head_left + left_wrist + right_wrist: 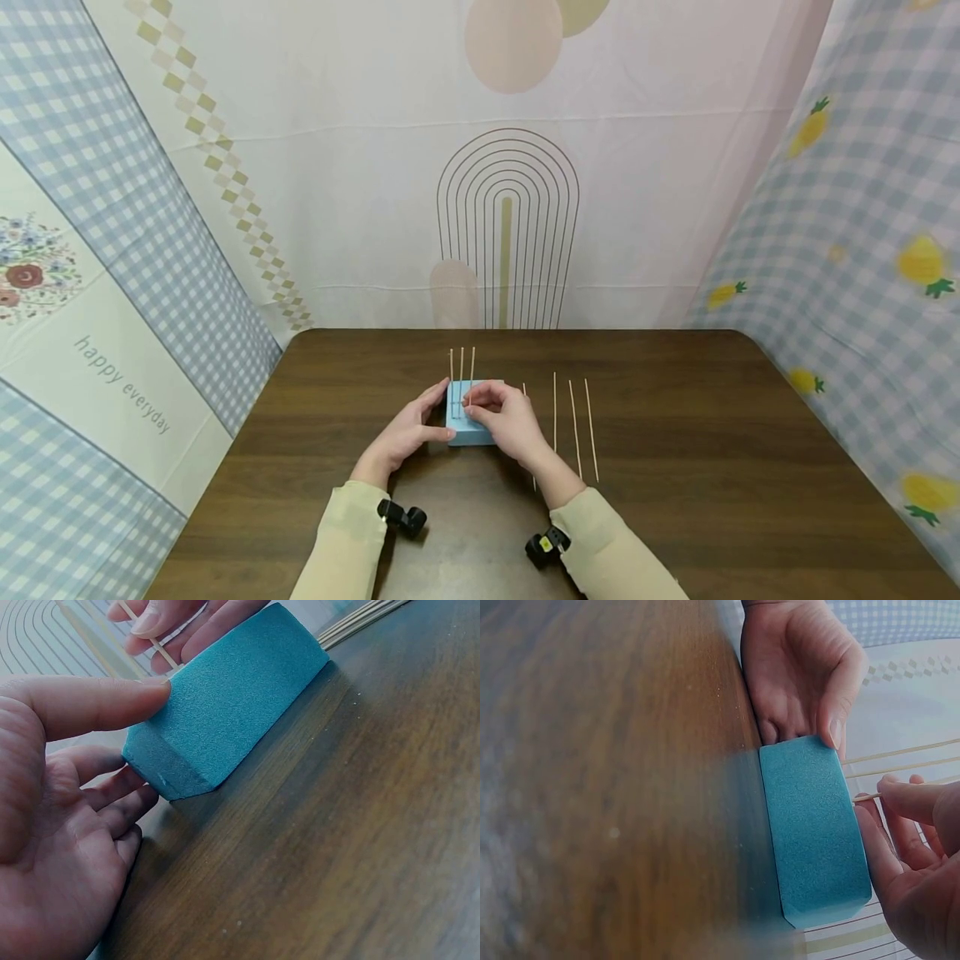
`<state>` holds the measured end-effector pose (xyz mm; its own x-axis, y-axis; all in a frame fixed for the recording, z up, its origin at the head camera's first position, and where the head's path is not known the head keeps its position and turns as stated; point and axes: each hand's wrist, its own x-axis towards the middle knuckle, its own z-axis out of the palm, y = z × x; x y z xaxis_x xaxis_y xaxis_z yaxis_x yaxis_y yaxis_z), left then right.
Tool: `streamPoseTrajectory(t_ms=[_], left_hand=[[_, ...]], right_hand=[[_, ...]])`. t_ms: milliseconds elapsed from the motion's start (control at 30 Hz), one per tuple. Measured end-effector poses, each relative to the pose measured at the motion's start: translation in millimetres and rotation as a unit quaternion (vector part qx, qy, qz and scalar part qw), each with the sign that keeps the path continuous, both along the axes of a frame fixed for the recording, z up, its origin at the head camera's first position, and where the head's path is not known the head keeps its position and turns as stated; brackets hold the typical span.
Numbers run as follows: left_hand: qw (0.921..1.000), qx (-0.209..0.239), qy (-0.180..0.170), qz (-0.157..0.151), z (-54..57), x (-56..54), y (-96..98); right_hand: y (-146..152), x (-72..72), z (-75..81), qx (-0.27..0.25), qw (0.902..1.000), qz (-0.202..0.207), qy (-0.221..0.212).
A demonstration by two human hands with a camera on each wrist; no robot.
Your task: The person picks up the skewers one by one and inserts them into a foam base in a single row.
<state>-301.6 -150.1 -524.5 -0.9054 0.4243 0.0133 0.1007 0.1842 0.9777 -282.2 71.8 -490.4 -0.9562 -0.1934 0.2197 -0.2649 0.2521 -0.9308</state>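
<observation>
A light blue foam block (474, 437) lies on the table with three thin wooden sticks (452, 371) standing upright from its left part. My left hand (405, 429) holds the block at its left side, thumb on the near top edge and fingers along the side, as the left wrist view shows with the block's near face (232, 697). Over the block, my right hand (506, 417) pinches the rightmost upright stick (866, 798) low down, between thumb and fingertips, close to the block's top. That hand covers the right part of the top.
Several loose wooden sticks (574, 425) lie on the brown table (690, 450) to the right of the block, roughly parallel. One is partly hidden behind my right hand and wrist. A patterned cloth (360, 208) hangs behind the table's far edge.
</observation>
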Motion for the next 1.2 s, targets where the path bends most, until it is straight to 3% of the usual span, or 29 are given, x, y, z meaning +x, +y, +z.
streamPoseTrajectory(t_ms=[533, 1200], left_hand=[[0.9999, -0.010, 0.004, -0.003, -1.4, -2.1, -0.6], [0.9999, -0.013, 0.008, -0.005, -1.7, -2.7, -0.8]], right_hand=[[-0.3, -1.5, -0.3, 0.042, 0.9991, -0.004, 0.002], [-0.5, -1.4, 1.4, 0.050, 0.9987, 0.002, 0.009]])
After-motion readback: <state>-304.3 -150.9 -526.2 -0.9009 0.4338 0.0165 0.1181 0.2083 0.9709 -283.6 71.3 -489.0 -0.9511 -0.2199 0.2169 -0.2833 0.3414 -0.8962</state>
